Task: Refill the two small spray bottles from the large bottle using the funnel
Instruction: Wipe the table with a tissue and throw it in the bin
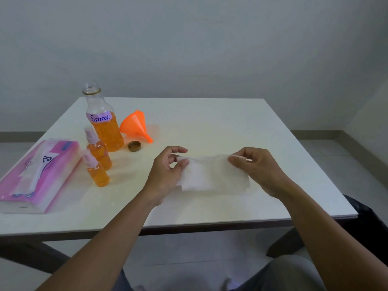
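- Left hand (168, 166) and right hand (255, 166): fingers pinched on opposite ends of a white tissue (212, 174), stretched above the table (231, 127).
- Beyond, at left: two small spray bottles (98, 164), capped and full; large bottle (104, 120) uncapped; funnel (135, 126) lying on its side.
- Risk: knocking over the open large bottle, spilling liquid.

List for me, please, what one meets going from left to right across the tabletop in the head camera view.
Tissue pack → two small spray bottles → large bottle → bottle cap → funnel → left hand → tissue sheet → right hand.
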Motion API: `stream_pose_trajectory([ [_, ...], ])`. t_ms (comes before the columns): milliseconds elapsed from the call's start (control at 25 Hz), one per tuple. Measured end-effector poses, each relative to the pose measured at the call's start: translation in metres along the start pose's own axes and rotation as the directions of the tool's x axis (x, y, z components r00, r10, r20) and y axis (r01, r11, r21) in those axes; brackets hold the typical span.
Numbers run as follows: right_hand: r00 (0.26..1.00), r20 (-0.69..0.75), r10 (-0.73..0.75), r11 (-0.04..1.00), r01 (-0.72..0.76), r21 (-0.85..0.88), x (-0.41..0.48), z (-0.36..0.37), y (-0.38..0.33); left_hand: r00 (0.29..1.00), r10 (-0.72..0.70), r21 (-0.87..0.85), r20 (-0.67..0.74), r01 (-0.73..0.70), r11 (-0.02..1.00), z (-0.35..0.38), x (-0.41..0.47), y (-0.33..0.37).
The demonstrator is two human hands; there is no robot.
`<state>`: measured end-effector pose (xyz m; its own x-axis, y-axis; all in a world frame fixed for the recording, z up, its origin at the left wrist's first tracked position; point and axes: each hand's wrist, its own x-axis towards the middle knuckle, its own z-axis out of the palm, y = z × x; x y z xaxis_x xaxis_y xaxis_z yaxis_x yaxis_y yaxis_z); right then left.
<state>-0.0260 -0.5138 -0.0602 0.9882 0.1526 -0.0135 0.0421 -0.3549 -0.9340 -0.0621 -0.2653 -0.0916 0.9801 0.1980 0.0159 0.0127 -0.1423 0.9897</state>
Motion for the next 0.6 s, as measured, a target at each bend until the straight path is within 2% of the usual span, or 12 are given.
stream_pose_trajectory([
  [40, 1.000, 0.008, 0.003, 1.000, -0.003, 0.025, 0.002, 0.001, -0.001, 1.000, 0.003, 0.007, -0.004, -0.003, 1.000, -0.001, 0.002, 0.000],
  [80, 1.000, 0.000, 0.008, 1.000, -0.008, -0.022, 0.005, 0.003, 0.002, 1.000, 0.006, 0.044, -0.006, -0.006, 0.999, -0.001, 0.005, -0.001],
  [160, 1.000, -0.014, 0.009, 0.969, -0.012, -0.249, 0.005, 0.009, 0.011, 0.999, 0.035, 0.177, -0.008, -0.033, 0.984, -0.003, 0.007, -0.006],
  [200, 0.999, -0.013, -0.046, 0.906, 0.037, -0.421, 0.004, 0.012, 0.017, 0.998, 0.064, 0.245, -0.011, -0.060, 0.968, -0.005, 0.006, -0.009],
  [240, 0.986, 0.028, -0.167, 0.800, 0.151, -0.581, 0.002, 0.016, 0.023, 0.994, 0.104, 0.307, -0.013, -0.095, 0.947, -0.008, 0.005, -0.012],
  [280, 0.942, 0.140, -0.305, 0.666, 0.315, -0.676, 0.002, 0.019, 0.029, 0.989, 0.147, 0.375, -0.013, -0.132, 0.918, -0.012, 0.003, -0.017],
  [320, 0.876, 0.289, -0.386, 0.561, 0.472, -0.680, 0.002, 0.023, 0.032, 0.981, 0.191, 0.457, -0.015, -0.163, 0.875, -0.016, 0.002, -0.023],
  [360, 0.813, 0.430, -0.393, 0.522, 0.582, -0.624, 0.002, 0.029, 0.031, 0.973, 0.231, 0.555, -0.015, -0.184, 0.811, -0.022, 0.000, -0.027],
  [440, 0.734, 0.621, -0.277, 0.549, 0.651, -0.525, 0.002, 0.045, 0.028, 0.960, 0.280, 0.737, 0.001, -0.190, 0.648, -0.032, -0.002, -0.033],
  [520, 0.686, 0.693, -0.223, 0.549, 0.675, -0.492, 0.004, 0.063, 0.028, 0.960, 0.278, 0.839, 0.029, -0.175, 0.515, -0.042, -0.003, -0.036],
  [600, 0.687, 0.688, -0.234, 0.503, 0.691, -0.519, 0.013, 0.076, 0.026, 0.970, 0.241, 0.863, 0.019, -0.138, 0.487, -0.049, -0.002, -0.039],
])
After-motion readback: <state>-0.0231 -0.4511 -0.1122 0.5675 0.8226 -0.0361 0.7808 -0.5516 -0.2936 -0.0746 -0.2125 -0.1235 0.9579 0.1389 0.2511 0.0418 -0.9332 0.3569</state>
